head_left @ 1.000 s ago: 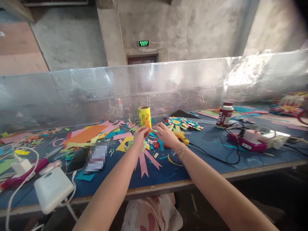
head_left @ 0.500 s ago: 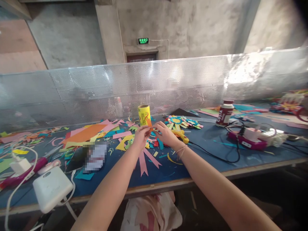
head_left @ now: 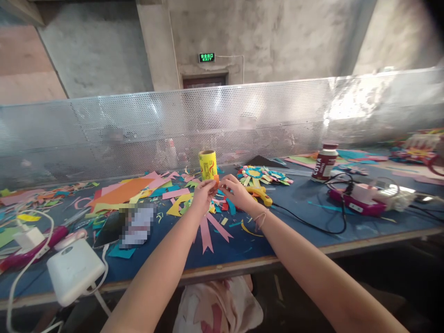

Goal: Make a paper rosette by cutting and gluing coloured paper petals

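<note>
Between my two hands is a small orange paper strip [head_left: 217, 178], pinched by the fingers. My left hand [head_left: 204, 195] is closed on it from the left, and my right hand [head_left: 236, 189] meets it from the right with bent fingers. Just behind them a yellow cardboard tube [head_left: 207, 164] stands upright. Below the hands lies a paper rosette, mostly covered by them, with pink ribbon tails [head_left: 207, 233] spread towards the table's front edge. A yellow glue gun [head_left: 262, 195] rests beside my right wrist, its black cord running right.
Coloured paper scraps [head_left: 121, 192] cover the left of the blue table [head_left: 277, 231]. Finished-looking paper rosettes [head_left: 258, 174] lie behind the glue gun. A brown bottle [head_left: 324, 163], a magenta power strip [head_left: 357, 202], a white charger [head_left: 75, 272] and a perforated metal screen [head_left: 222, 125] surround the work area.
The orange strip stood up longer above the fingertips before; now a shorter, folded-looking piece shows. Both hands have stayed nearly in place.
</note>
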Demonstrator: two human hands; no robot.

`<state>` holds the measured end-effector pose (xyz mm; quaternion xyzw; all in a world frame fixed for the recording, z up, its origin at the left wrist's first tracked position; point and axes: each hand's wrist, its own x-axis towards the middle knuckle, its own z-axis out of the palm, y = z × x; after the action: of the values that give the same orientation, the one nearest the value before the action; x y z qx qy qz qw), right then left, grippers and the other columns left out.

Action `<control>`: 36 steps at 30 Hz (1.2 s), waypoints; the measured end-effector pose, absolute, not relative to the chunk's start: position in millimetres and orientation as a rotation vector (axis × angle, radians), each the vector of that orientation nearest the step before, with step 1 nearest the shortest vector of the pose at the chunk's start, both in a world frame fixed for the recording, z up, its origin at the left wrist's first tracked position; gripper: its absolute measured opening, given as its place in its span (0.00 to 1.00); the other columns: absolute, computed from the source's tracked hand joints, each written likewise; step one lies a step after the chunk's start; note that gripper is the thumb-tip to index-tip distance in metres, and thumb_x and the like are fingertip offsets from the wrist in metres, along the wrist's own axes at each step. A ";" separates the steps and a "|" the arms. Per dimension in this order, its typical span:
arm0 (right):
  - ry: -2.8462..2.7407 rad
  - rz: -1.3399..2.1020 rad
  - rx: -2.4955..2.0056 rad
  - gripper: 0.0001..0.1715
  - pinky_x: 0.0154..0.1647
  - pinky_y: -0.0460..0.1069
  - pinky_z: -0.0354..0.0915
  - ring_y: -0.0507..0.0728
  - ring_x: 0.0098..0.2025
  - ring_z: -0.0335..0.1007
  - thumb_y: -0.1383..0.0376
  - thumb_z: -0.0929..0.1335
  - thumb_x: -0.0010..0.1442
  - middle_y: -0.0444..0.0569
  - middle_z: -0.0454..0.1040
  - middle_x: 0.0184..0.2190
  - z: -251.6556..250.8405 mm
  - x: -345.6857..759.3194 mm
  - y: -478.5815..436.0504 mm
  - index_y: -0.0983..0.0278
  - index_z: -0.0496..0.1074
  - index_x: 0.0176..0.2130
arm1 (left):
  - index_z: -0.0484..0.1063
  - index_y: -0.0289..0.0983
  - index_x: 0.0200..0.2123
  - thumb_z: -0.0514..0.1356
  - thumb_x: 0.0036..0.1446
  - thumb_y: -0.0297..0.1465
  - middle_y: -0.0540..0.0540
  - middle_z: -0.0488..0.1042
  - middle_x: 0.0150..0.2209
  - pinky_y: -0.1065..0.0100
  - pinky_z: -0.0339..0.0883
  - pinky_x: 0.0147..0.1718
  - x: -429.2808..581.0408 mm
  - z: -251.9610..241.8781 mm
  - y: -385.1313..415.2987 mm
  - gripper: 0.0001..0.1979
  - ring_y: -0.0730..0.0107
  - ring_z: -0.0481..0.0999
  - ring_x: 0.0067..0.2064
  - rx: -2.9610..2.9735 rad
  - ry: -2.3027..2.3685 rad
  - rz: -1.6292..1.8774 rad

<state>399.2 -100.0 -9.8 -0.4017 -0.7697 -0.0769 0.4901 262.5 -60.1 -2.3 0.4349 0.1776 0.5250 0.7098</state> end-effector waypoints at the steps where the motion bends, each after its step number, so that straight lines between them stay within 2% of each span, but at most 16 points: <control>1: -1.869 -0.173 -0.978 0.06 0.39 0.51 0.66 0.54 0.38 0.65 0.66 0.62 0.61 0.51 0.64 0.37 -9.9 398.8 -100.0 0.62 0.68 0.36 | 0.72 0.34 0.23 0.68 0.37 0.28 0.49 0.73 0.24 0.70 0.65 0.33 262.4 -2.5 -59.8 0.08 0.75 0.72 0.27 0.974 0.394 1.166; 8: -1.739 -0.077 -1.049 0.03 0.33 0.49 0.65 0.53 0.33 0.64 0.66 0.62 0.58 0.48 0.65 0.34 -9.3 395.0 -100.2 0.62 0.65 0.33 | 0.71 0.35 0.23 0.67 0.35 0.26 0.50 0.73 0.24 0.70 0.65 0.32 262.9 -1.2 -61.5 0.08 0.76 0.71 0.26 1.003 0.418 1.199; 19: -1.480 0.207 -1.107 0.08 0.30 0.48 0.63 0.51 0.28 0.63 0.60 0.64 0.54 0.44 0.68 0.28 -13.8 390.5 -91.5 0.62 0.64 0.32 | 0.70 0.34 0.23 0.67 0.36 0.28 0.49 0.73 0.23 0.68 0.65 0.31 265.3 -3.3 -60.1 0.09 0.74 0.72 0.26 1.034 0.517 1.195; 24: -1.368 0.325 -1.049 0.11 0.32 0.48 0.64 0.52 0.30 0.65 0.59 0.67 0.51 0.45 0.68 0.28 -13.5 389.4 -90.2 0.62 0.63 0.33 | 0.72 0.34 0.24 0.68 0.37 0.29 0.49 0.73 0.23 0.67 0.66 0.32 264.7 -2.6 -61.2 0.09 0.73 0.72 0.26 1.102 0.536 1.210; 31: -1.291 0.369 -1.079 0.14 0.29 0.49 0.64 0.52 0.27 0.65 0.55 0.69 0.48 0.44 0.69 0.26 -12.7 392.7 -87.0 0.62 0.65 0.29 | 0.75 0.34 0.26 0.68 0.37 0.32 0.47 0.74 0.25 0.66 0.67 0.32 264.9 -5.7 -58.8 0.10 0.73 0.72 0.25 1.178 0.532 1.207; 36: -1.264 0.424 -1.072 0.13 0.27 0.48 0.62 0.51 0.25 0.63 0.56 0.69 0.47 0.43 0.67 0.24 -13.8 392.8 -84.3 0.62 0.65 0.28 | 0.76 0.34 0.27 0.68 0.38 0.32 0.46 0.75 0.26 0.67 0.68 0.30 265.4 -7.0 -58.8 0.10 0.72 0.73 0.26 1.205 0.524 1.213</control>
<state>392.8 -84.3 -13.8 -0.4730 -0.5578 0.1869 0.6559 265.4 -58.8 -7.0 0.5253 0.2283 0.5288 0.6263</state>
